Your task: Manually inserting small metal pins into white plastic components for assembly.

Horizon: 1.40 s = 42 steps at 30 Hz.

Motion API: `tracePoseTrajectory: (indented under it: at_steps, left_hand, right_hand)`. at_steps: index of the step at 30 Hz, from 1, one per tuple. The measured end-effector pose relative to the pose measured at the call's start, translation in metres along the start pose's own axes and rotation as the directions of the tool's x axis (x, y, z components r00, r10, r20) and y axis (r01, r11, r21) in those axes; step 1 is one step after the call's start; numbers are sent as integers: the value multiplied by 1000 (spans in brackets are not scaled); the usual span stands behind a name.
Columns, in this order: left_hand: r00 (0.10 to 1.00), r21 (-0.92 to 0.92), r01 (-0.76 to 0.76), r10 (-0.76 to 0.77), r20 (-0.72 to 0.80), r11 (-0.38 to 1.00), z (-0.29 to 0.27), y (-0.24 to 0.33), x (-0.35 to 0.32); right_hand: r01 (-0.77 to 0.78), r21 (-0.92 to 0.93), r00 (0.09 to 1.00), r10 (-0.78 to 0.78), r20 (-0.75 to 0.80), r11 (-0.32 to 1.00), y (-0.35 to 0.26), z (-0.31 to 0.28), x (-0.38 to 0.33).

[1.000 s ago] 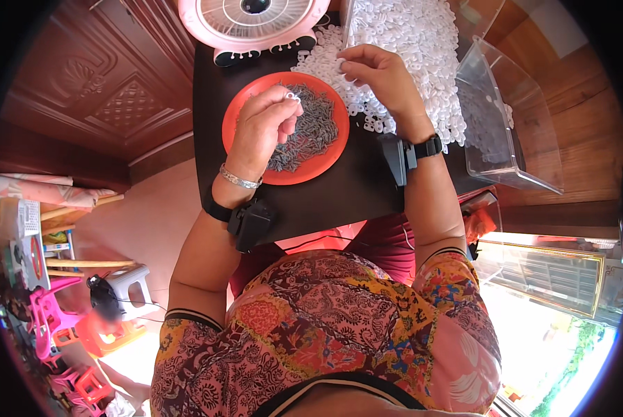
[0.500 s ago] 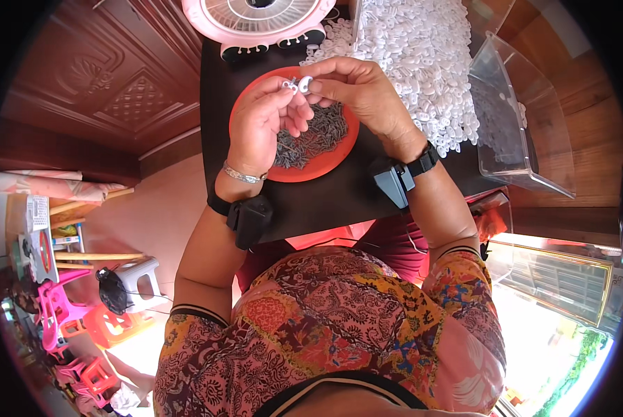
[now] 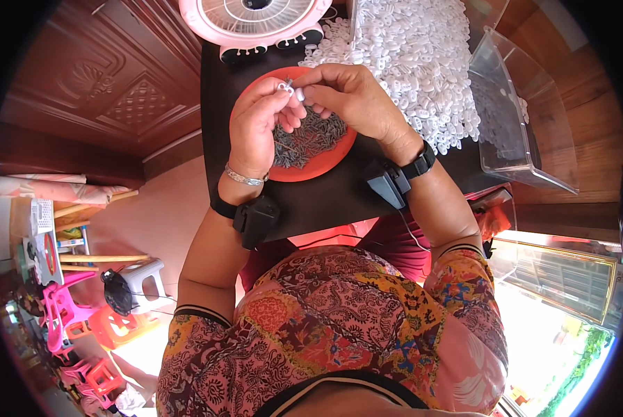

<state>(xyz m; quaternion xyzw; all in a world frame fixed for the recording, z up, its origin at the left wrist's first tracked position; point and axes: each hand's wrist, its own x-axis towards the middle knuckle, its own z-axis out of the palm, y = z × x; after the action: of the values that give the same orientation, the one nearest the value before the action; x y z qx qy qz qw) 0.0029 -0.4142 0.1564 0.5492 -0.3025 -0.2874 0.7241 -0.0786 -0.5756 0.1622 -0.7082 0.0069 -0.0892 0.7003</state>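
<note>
Above an orange-red round tray point(image 3: 316, 169) my hands meet fingertip to fingertip. My left hand point(image 3: 254, 128) pinches a small white plastic piece with holes point(image 3: 284, 87) between thumb and forefinger, its other fingers curled. A grey screw-like bit shows beside that piece, too small to make out well. My right hand point(image 3: 357, 101) is closed in a pinch at a second small white plastic piece point(image 3: 299, 94), which lies close against the left fingertips. Many grey screws point(image 3: 308, 142) lie heaped in the tray below.
A large heap of white plastic pieces point(image 3: 423, 76) covers the dark table's point(image 3: 311, 208) far right, beside a clear plastic bin point(image 3: 510, 132). A pink fan point(image 3: 256, 17) stands at the far left. Stools point(image 3: 144, 278) stand on the floor at left.
The white piece at my right fingertips has turned and come closer to the one in my left hand. Both hands have shifted only slightly.
</note>
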Motion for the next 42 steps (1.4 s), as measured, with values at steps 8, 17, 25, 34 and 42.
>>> tracePoseTrajectory:
  at_steps: [8,17,25,34,42]
  left_hand:
    - [998,25,30,-29,-55,999,8,-1,-1]
    - [989,24,109,-106,-107,994,7,-5,2]
    - [981,155,179,-164,-106,972,10,-6,1]
    - [977,140,183,-163,-140,973,12,-8,1]
    - [977,154,192,-173,-129,969,12,-6,0]
  right_hand:
    - [-22,6,998,22,53,1000,5,-5,2]
    - [-24,94,999,28,-35,995,5,-13,4]
    - [-51,156,991,69,-118,986,3,-13,4]
    - [-54,95,994,62,-88,994,-2,-9,1]
    - [-23,48,994,28,-105,999,-3,-6,0]
